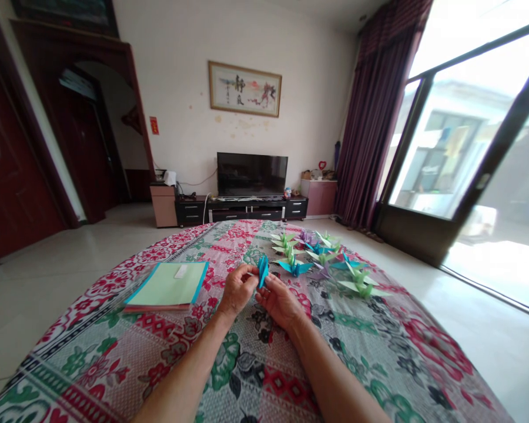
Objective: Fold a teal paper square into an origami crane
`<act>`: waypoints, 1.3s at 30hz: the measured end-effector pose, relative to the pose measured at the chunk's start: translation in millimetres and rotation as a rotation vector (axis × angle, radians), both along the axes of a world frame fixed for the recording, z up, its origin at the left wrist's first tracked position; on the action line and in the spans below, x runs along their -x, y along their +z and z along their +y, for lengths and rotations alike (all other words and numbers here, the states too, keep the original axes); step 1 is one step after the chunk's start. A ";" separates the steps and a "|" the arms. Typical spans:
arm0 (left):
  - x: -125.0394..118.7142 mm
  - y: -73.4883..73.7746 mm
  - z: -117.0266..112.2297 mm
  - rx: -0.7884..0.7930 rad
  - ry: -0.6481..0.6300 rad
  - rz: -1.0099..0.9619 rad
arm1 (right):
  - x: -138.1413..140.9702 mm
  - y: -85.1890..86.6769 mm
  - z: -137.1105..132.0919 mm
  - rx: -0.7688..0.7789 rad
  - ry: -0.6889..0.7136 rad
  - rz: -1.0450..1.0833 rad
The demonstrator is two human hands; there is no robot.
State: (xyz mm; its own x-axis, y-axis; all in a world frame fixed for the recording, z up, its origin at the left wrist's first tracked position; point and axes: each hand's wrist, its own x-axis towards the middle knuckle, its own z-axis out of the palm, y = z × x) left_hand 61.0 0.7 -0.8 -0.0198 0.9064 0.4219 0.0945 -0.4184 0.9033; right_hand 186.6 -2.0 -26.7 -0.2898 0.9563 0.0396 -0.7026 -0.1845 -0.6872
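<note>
A small folded piece of blue paper stands upright between my two hands, above a table covered with a flowered cloth. My left hand pinches its left side with closed fingers. My right hand pinches its lower right side, fingers closed too. Just beyond my hands lie several finished paper cranes in green, blue and purple, spread over the cloth to the right.
A stack of coloured paper sheets, green on top, lies to the left of my hands. Past the table are a tiled floor, a TV on a low cabinet, a dark door at left and large windows at right.
</note>
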 end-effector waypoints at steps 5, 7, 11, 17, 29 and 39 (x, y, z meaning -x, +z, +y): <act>1.8 0.0 0.1 -0.036 0.048 0.057 | 3.3 -2.1 2.2 0.002 -0.135 -0.033; 1.5 -0.1 0.1 -0.057 0.054 0.066 | 3.7 -2.0 2.2 -0.005 -0.166 -0.055; 1.8 -0.9 1.8 -0.066 0.063 0.065 | 3.5 -0.5 0.9 -0.025 -0.202 -0.105; 4.4 -0.1 3.2 -0.043 0.055 0.084 | 3.5 1.2 -1.1 -0.033 -0.211 -0.145; 5.0 -4.7 9.6 -0.021 0.153 0.125 | 5.1 -5.1 2.1 -0.087 -0.327 -0.240; 5.9 -2.1 5.0 0.033 0.071 0.067 | 6.4 -7.3 1.4 -0.162 -0.352 -0.351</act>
